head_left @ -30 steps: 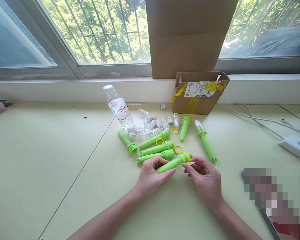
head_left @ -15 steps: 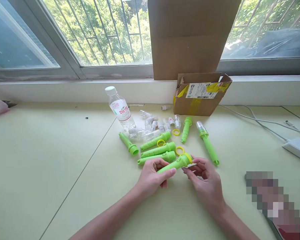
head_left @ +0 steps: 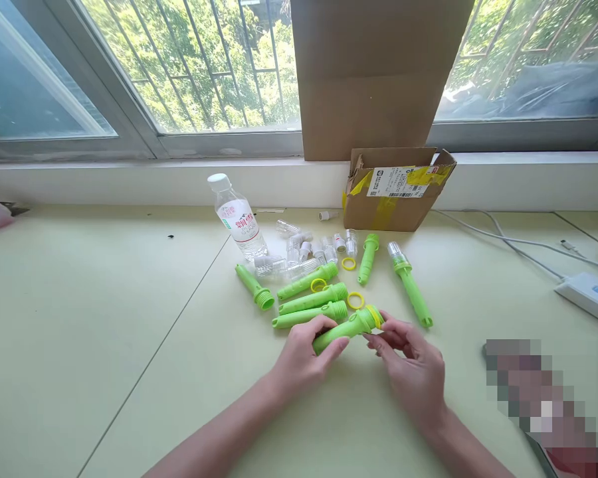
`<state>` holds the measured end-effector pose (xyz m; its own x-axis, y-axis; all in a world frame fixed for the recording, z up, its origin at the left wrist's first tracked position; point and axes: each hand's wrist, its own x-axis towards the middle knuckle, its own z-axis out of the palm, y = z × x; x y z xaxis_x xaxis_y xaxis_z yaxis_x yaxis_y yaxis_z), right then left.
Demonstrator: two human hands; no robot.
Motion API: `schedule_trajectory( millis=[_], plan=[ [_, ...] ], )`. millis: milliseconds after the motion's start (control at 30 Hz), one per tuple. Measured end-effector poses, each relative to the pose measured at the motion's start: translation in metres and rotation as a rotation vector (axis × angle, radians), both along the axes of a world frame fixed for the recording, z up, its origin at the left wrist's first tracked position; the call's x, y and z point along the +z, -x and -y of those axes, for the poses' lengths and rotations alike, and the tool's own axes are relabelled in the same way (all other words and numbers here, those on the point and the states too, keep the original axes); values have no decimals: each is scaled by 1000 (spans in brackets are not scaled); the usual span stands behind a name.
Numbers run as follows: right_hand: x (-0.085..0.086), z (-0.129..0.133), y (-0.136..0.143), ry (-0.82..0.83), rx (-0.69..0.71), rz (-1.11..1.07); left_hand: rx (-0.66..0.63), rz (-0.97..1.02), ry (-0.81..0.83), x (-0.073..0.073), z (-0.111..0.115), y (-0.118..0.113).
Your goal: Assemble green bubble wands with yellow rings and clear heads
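My left hand [head_left: 303, 352] is wrapped around a green plastic tube [head_left: 349, 328], tilted with its threaded end up to the right. A yellow ring [head_left: 376, 317] sits around that threaded end. My right hand [head_left: 414, 365] pinches the ring's edge with thumb and fingertips, partly hidden behind the tube end. Just beyond lie several similar green tubes [head_left: 313, 299] and loose yellow rings [head_left: 363, 301]. Behind them is a cluster of clear ribbed caps [head_left: 303, 267], some with white ends. One green tube [head_left: 415, 295] on the right has a clear cap fitted.
A water bottle [head_left: 239, 222] stands behind the parts at left. An open cardboard box [head_left: 383, 211] is against the wall below the window. On the right are white cables [head_left: 518, 239], a power strip [head_left: 588, 295] and a pixelated object [head_left: 543, 392].
Both hands keep their hold on the tube and the ring. The ring looks slightly differently tilted on the threaded end. The whole view has shifted a little.
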<state>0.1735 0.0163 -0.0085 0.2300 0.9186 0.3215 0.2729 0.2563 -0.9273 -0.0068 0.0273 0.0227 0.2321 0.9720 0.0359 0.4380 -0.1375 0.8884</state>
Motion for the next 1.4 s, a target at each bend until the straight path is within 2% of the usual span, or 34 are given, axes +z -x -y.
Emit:
schedule_trajectory(
  millis=[200,400,567,767,967,1133,1267,1400],
  plan=[
    [1,1,1,-35,29,-18,35,83,15,-3,3,-2],
    [4,2,0,-23,94,-12,75,298,334,1,4,-5],
    [4,2,0,-9,174,-14,9,402,433,2,-2,0],
    [5,1,-1,-37,115,-22,-50,355,380,6,-2,2],
    [5,2,0,4,118,-50,-107,233,345,10,-1,2],
    [4,3,1,-5,70,-43,-20,204,225,9,0,-2],
    [2,4,1,-24,46,-26,59,245,270,5,2,-3],
    [2,2,-1,1,54,-29,69,275,252,3,1,-3]
  ],
)
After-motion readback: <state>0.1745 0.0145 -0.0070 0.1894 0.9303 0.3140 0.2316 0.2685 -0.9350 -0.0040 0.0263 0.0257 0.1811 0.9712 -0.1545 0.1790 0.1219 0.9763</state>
